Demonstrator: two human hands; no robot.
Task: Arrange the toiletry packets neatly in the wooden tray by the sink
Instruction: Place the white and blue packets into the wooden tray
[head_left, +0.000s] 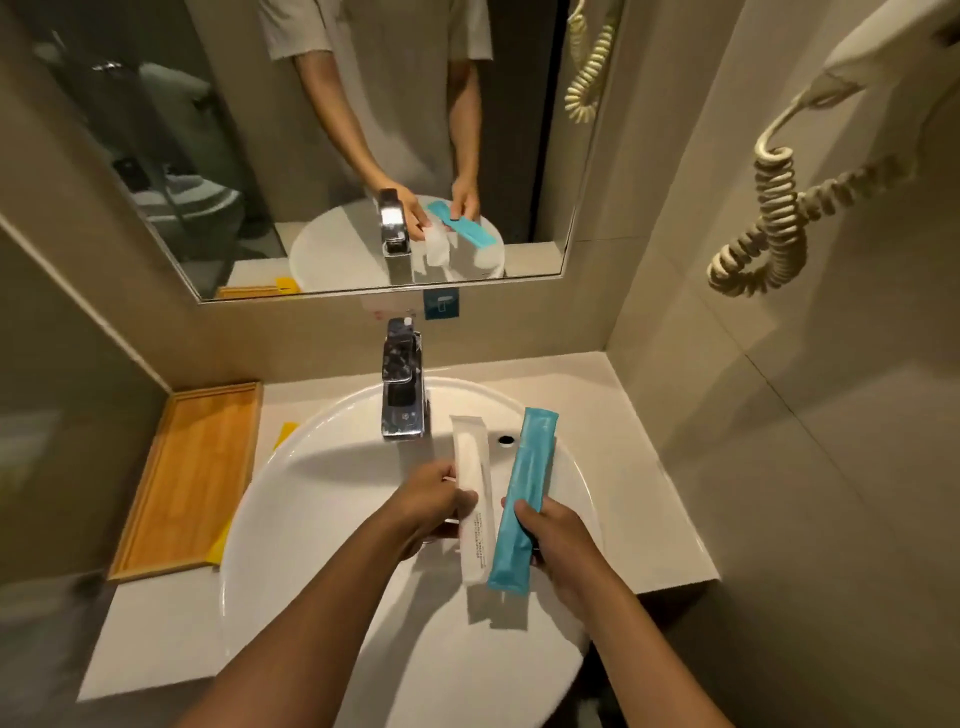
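Note:
Over the round white sink basin (322, 467) I hold two long toiletry packets side by side. My left hand (431, 501) grips a white packet (471, 499) near its middle. My right hand (558, 543) grips a blue packet (522, 499) at its lower half. Both packets point away from me toward the tap. The wooden tray (189, 480) lies on the counter left of the sink, with nothing inside it. Yellow packets (284, 432) peek out between the tray and the basin, with another yellow corner (218, 545) at the tray's near right edge.
A chrome tap (402, 384) stands at the back of the basin, just left of the white packet's tip. A mirror (332, 145) fills the wall behind. A coiled cord (769, 223) and wall hair dryer hang at the right. The white counter (639, 493) wraps around the sink.

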